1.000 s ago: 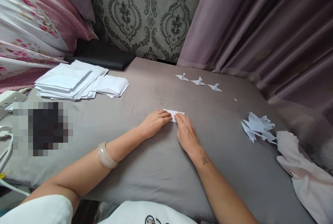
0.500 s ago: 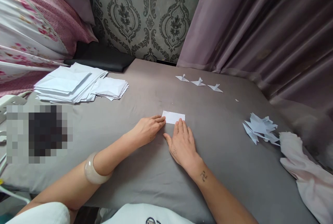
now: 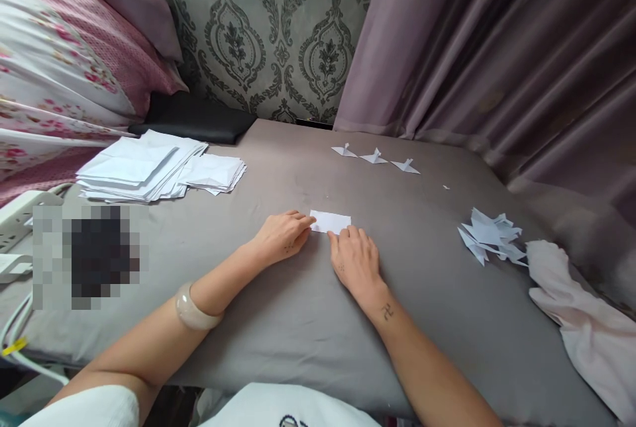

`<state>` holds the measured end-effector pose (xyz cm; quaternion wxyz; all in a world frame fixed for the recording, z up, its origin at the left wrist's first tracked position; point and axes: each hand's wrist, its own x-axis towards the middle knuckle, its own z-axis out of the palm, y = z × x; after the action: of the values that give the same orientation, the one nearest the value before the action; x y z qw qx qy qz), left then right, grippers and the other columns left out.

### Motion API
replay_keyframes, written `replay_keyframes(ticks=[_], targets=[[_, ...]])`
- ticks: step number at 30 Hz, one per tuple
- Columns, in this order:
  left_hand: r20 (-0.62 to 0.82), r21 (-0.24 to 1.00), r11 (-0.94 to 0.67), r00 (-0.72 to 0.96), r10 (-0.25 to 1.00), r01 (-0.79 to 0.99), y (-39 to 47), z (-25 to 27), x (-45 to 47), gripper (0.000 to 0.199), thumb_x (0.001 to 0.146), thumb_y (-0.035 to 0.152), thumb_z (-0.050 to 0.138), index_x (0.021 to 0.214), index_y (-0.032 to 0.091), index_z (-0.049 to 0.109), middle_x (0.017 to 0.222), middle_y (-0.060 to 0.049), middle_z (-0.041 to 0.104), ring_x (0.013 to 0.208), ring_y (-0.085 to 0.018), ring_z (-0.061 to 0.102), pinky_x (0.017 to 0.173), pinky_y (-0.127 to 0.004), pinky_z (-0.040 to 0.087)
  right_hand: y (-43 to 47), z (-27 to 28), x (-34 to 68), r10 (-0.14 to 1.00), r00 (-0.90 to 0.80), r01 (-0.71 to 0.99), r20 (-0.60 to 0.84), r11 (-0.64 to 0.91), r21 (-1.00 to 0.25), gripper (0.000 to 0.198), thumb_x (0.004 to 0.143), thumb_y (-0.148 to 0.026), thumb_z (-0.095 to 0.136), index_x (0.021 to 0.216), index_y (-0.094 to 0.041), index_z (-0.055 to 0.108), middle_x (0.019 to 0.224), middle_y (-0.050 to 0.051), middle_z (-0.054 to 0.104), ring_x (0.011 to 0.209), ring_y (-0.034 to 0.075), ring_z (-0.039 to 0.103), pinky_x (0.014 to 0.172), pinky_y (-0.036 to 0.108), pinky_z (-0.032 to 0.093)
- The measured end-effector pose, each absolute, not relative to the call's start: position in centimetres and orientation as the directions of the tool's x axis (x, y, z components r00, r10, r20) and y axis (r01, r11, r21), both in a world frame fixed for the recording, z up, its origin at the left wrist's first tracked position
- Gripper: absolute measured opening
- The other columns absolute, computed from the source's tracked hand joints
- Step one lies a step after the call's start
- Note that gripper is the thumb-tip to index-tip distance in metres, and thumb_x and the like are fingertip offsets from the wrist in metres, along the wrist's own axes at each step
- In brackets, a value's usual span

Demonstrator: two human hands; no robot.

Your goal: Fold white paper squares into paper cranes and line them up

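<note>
A small folded sheet of white paper (image 3: 330, 222) lies flat on the grey cloth in front of me, its long side running left to right. My left hand (image 3: 284, 237) is closed at the paper's left end, thumb and fingertips pressed together on its edge. At the lower right corner, my right hand (image 3: 356, 258) has its fingers bent and the thumb against the near edge, gripping the paper there. The undersides of both hands' fingers are hidden.
Stacked white paper (image 3: 126, 169) and a smaller pile of sheets (image 3: 213, 173) sit at the back left. Three folded paper birds (image 3: 373, 157) stand in a row behind. To the right are heaped paper birds (image 3: 489, 234) and a pale cloth (image 3: 571, 308). A power strip (image 3: 22, 218) is at far left.
My right hand has gone from lying flat with straight fingers to bent fingers and thumb at the paper's near edge. The left hand stays at the left end. The view has tilted slightly up.
</note>
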<state>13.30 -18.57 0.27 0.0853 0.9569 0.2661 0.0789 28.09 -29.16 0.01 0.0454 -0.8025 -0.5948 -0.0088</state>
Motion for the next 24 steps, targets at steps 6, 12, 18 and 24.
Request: replay_keyframes(ticks=[6,12,18,24], targets=[[0.095,0.074,-0.891,0.886,0.454,0.448,-18.4,0.3,15.7,0.036,0.097,0.04,0.035,0.113,0.023,0.062,0.089,-0.01,0.057,0.083,-0.023,0.054,0.065,-0.03,0.042,-28.1,-0.5,30.4,0.958,0.239,0.971,0.157,-0.237,-0.032,0.034,0.096,-0.031,0.038,0.12,-0.022,0.06,0.1,0.011,0.059,0.092,0.024,0.053,0.077,0.033,0.04],[0.071,0.118,-0.928,0.929,0.364,0.355,-18.8,0.1,17.5,0.041,0.095,0.042,0.038,0.088,0.012,0.065,0.094,-0.014,0.057,0.091,-0.026,0.051,0.073,-0.035,0.044,-28.8,-0.5,30.9,0.955,0.284,0.959,0.09,-0.283,-0.023,0.039,0.097,-0.029,0.036,0.13,-0.022,0.055,0.104,0.013,0.057,0.096,0.025,0.052,0.078,0.035,0.037],[0.185,0.206,-0.891,0.878,0.441,0.404,-18.6,-1.6,17.7,0.043,0.093,0.051,0.041,0.103,0.013,0.059,0.103,-0.012,0.057,0.089,-0.022,0.05,0.078,-0.034,0.044,-29.3,-0.1,30.9,0.942,0.333,0.943,0.045,-0.333,0.004,0.038,0.097,-0.024,0.035,0.125,-0.012,0.056,0.105,0.015,0.059,0.098,0.026,0.053,0.077,0.034,0.037],[0.239,0.114,-0.931,0.9,0.365,0.348,-18.1,-2.5,17.8,0.038,0.098,0.04,0.034,0.102,0.015,0.062,0.102,-0.012,0.06,0.089,-0.022,0.051,0.076,-0.034,0.043,-29.3,-0.2,31.4,0.919,0.38,0.925,0.108,-0.376,-0.053,0.03,0.095,-0.026,0.039,0.101,-0.014,0.066,0.099,0.014,0.063,0.094,0.025,0.058,0.075,0.033,0.039]])
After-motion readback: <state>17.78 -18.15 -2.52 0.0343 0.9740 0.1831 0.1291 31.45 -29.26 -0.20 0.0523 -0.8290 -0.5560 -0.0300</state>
